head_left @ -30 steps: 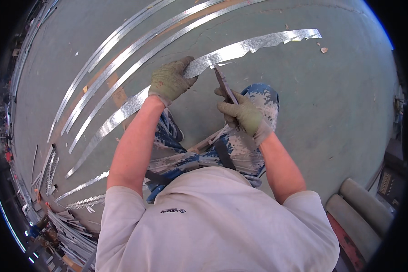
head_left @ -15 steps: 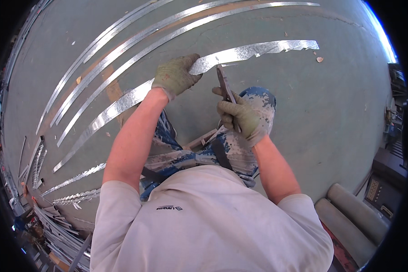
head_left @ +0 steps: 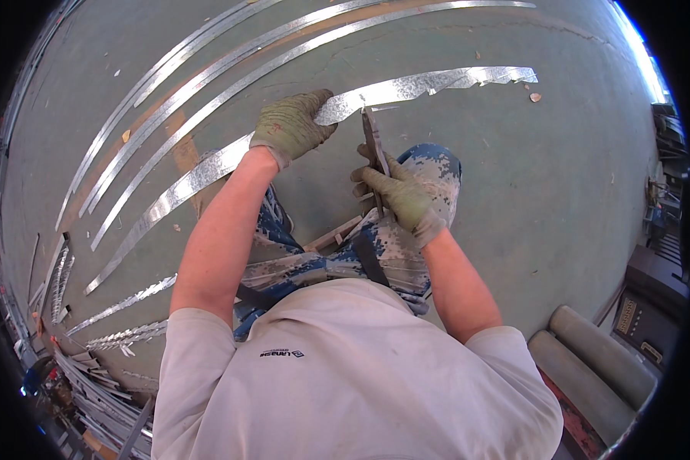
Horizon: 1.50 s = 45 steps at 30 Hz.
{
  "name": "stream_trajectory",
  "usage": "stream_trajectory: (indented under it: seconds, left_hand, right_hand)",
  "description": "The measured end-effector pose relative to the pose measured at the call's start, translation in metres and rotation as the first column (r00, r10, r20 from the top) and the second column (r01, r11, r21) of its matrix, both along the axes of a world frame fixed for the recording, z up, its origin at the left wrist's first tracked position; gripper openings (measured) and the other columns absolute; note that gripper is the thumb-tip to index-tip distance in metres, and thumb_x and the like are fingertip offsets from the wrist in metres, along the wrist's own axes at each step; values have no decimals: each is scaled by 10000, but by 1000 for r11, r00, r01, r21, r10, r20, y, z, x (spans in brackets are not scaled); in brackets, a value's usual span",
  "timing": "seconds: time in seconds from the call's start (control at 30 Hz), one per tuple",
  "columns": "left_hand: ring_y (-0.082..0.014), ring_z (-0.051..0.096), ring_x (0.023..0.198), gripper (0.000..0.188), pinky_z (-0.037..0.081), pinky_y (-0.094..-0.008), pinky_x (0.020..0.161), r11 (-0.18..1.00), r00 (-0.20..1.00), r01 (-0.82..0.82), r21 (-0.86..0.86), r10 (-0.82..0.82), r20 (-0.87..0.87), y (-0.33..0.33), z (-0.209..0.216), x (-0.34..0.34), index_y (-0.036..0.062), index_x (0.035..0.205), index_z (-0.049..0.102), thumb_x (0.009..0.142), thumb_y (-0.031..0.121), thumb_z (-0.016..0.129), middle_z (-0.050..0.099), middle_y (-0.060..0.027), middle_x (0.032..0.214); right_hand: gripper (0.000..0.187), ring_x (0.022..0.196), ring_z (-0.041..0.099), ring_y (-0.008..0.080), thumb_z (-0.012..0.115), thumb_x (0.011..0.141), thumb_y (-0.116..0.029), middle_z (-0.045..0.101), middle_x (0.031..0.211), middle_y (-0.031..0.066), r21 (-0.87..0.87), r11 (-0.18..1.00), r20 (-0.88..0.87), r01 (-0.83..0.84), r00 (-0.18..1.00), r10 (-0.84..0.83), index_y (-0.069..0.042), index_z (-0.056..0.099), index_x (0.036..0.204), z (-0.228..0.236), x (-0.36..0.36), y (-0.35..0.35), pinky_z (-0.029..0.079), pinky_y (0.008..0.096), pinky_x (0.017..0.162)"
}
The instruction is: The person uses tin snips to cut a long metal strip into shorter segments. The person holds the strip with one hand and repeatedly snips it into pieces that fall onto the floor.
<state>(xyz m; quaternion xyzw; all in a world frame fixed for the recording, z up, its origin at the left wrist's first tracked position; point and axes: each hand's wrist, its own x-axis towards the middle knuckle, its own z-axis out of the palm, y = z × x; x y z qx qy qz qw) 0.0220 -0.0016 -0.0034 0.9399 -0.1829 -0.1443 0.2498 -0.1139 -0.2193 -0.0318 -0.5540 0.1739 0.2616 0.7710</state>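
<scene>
A long, shiny sheet-metal strip [head_left: 395, 90] runs across in front of me, with notched cuts along its near edge toward the right end. My left hand [head_left: 291, 126], in a green work glove, is closed around the middle of this strip. My right hand [head_left: 397, 188], gloved alike, has its fingers wrapped round a pair of dark tin snips [head_left: 373, 142]. The snips point away from me, and their tips meet the near edge of the strip just right of my left hand. Whether the blades are apart cannot be made out.
Several more long metal strips [head_left: 268, 67] lie on the grey-green floor beyond. Jagged metal offcuts [head_left: 126, 301] and a pile of thin profiles [head_left: 103, 399] are at the left. Two grey rolls [head_left: 602, 356] lie at the lower right, near a dark case [head_left: 644, 326].
My right hand and the snips have shifted slightly left, and the snips stand a little more upright. My left hand still grips the strip.
</scene>
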Motion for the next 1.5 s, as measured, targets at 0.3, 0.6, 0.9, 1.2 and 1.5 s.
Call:
stream_trajectory:
  seconds: [0.3, 0.6, 0.9, 1.2, 1.5]
  left_hand:
    - [-311, 751, 1072, 591, 579, -416, 916, 998, 995, -18, 52, 23, -92, -4, 7, 1, 153, 1421, 663, 877, 357, 774, 779, -147, 1157]
    - [-344, 720, 1146, 494, 563, -471, 962, 983, 998, 58, 175, -53, -29, -5, -9, 4, 200, 1380, 675, 915, 363, 716, 763, -118, 1235]
    - [-309, 718, 1196, 500, 572, -471, 999, 956, 990, 112, 272, -83, -114, -11, -47, 9, 189, 1379, 693, 904, 345, 714, 764, -85, 1274]
    - [-356, 745, 1146, 391, 600, -494, 952, 946, 987, 140, 293, -108, -122, -5, -69, 14, 158, 1255, 777, 878, 190, 678, 779, -140, 1229]
    - [-364, 756, 1124, 382, 608, -489, 940, 852, 957, 288, 437, -265, -116, -15, -57, 15, 135, 1219, 792, 850, 196, 710, 783, -143, 1230]
  right_hand:
    - [506, 715, 627, 109, 679, 1048, -224, 672, 989, 23, 7, 1000, -59, 12, 998, -12, -99, 531, 1515, -5, 1, -2, 504, 275, 570]
    - [234, 515, 489, 93, 690, 995, -267, 625, 804, 24, -269, 963, -267, 18, 959, -92, -107, 665, 1163, 16, 12, 16, 382, 279, 459]
    - [319, 1038, 730, 450, 603, 990, -236, 747, 1123, 294, -936, 322, -69, -142, 971, 227, -5, 674, 1197, -75, 15, 18, 568, 540, 923]
    - [374, 1282, 654, 472, 528, 1001, -144, 677, 1361, 305, -928, 124, -322, -352, 923, 209, 1, 677, 1312, -48, 31, 43, 528, 532, 1084]
    - [406, 1310, 647, 457, 541, 1001, -168, 667, 1394, 290, -908, 40, -382, -418, 862, 334, -13, 693, 1344, -43, 35, 36, 537, 532, 1077]
